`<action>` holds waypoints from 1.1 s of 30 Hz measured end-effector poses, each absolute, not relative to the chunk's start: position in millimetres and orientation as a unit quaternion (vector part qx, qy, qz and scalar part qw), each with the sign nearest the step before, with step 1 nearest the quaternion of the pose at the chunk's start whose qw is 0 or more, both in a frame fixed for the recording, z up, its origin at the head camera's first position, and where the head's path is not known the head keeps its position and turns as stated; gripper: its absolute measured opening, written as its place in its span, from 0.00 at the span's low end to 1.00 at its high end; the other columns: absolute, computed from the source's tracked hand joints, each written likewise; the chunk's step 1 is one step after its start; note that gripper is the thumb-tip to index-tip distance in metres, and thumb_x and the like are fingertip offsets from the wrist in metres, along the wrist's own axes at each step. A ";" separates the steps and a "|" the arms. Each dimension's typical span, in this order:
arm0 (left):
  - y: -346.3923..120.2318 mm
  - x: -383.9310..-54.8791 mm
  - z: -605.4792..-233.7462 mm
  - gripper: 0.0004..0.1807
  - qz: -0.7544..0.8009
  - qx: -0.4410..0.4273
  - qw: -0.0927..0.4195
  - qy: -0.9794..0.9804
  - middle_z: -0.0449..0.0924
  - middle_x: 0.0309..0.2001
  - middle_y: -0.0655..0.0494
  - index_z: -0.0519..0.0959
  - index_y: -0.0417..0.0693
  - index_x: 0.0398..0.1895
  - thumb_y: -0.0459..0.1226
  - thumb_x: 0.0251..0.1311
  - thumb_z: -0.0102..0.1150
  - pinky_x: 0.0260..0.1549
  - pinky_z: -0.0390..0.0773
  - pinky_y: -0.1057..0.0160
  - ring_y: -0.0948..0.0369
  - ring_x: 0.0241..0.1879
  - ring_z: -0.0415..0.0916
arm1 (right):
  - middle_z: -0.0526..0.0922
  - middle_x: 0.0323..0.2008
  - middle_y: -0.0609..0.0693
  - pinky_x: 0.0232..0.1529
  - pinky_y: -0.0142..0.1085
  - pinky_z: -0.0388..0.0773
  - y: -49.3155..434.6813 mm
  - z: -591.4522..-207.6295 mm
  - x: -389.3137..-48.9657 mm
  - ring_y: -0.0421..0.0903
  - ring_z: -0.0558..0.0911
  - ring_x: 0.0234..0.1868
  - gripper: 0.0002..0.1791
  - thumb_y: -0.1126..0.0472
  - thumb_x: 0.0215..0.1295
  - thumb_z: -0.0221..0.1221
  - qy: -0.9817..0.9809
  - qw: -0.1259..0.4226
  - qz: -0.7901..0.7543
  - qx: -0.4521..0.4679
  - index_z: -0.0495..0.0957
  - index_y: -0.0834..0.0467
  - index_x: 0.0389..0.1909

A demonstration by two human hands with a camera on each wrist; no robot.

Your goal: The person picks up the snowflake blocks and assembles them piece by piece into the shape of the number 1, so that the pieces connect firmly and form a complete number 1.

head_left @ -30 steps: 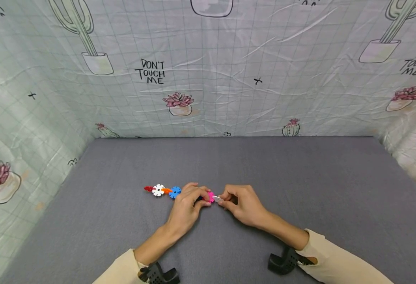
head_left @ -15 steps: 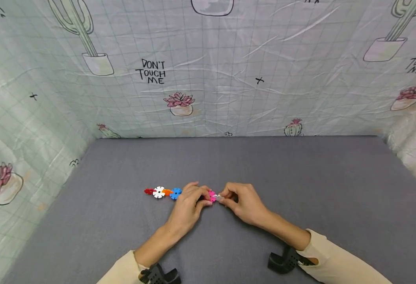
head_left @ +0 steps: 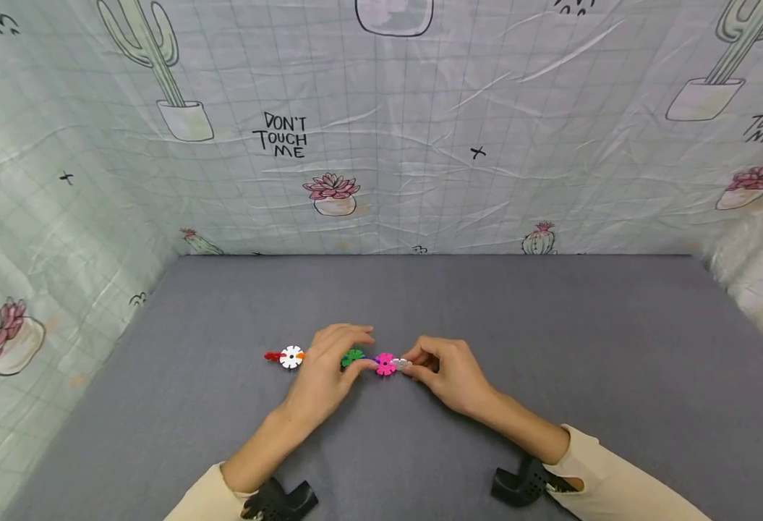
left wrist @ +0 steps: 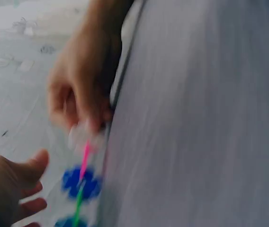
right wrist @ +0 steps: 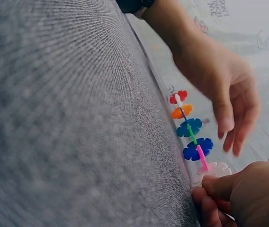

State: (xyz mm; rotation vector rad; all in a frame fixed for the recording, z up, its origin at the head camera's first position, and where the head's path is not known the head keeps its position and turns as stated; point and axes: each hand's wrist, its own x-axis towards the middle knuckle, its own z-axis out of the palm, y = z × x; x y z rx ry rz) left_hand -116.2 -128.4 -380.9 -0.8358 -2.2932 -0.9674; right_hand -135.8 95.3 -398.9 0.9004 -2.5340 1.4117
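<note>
A chain of slotted snowflake discs runs across the grey table: red (head_left: pixel 273 357), white (head_left: pixel 292 357), orange (right wrist: pixel 182 112), lighter blue (right wrist: pixel 189 127), green (head_left: pixel 354 357), dark blue (right wrist: pixel 198 149), pink (head_left: pixel 385 364) and a clear disc (right wrist: pixel 218 169) at the right end. Thumb and fingers of my right hand (head_left: pixel 449 369) pinch the clear disc, which is joined to the pink one. My left hand (head_left: pixel 321 369) hovers over the chain's middle, fingers spread and apart from it in the right wrist view. It hides the lighter blue disc from the head view.
Grey cloth covers the table (head_left: pixel 550 318). A patterned curtain (head_left: pixel 414 130) hangs behind it and along both sides. Black wrist-worn devices sit on both forearms, the right one (head_left: pixel 518 483) close above the cloth.
My left hand has let go of the pink disc and shifted left, its fingers spreading. The green disc has come into sight; the lighter blue one is now covered. My right hand keeps its pinch.
</note>
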 end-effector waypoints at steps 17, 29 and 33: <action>-231.3 -114.0 -367.6 0.17 -0.257 -0.220 0.208 -0.918 0.82 0.42 0.52 0.83 0.41 0.40 0.21 0.44 0.70 0.41 0.77 0.53 0.54 0.44 0.76 | 0.83 0.24 0.42 0.21 0.30 0.76 94.6 -395.6 -134.6 0.36 0.80 0.21 0.05 0.65 0.57 0.68 -0.833 0.047 0.476 0.277 0.83 0.54 0.33; -229.5 -114.8 -377.8 0.16 -0.275 -0.198 0.220 -0.915 0.82 0.33 0.56 0.84 0.43 0.32 0.17 0.43 0.67 0.34 0.78 0.60 0.59 0.34 0.78 | 0.83 0.22 0.43 0.21 0.30 0.76 95.0 -395.2 -134.9 0.35 0.80 0.21 0.04 0.64 0.58 0.67 -0.836 0.045 0.476 0.267 0.84 0.54 0.33; -228.0 -114.7 -378.5 0.17 -0.279 -0.193 0.230 -0.912 0.81 0.30 0.57 0.84 0.44 0.30 0.17 0.40 0.69 0.30 0.76 0.63 0.61 0.30 0.76 | 0.82 0.22 0.42 0.19 0.30 0.76 95.6 -395.5 -135.7 0.35 0.80 0.20 0.03 0.64 0.58 0.67 -0.838 0.044 0.479 0.259 0.84 0.54 0.33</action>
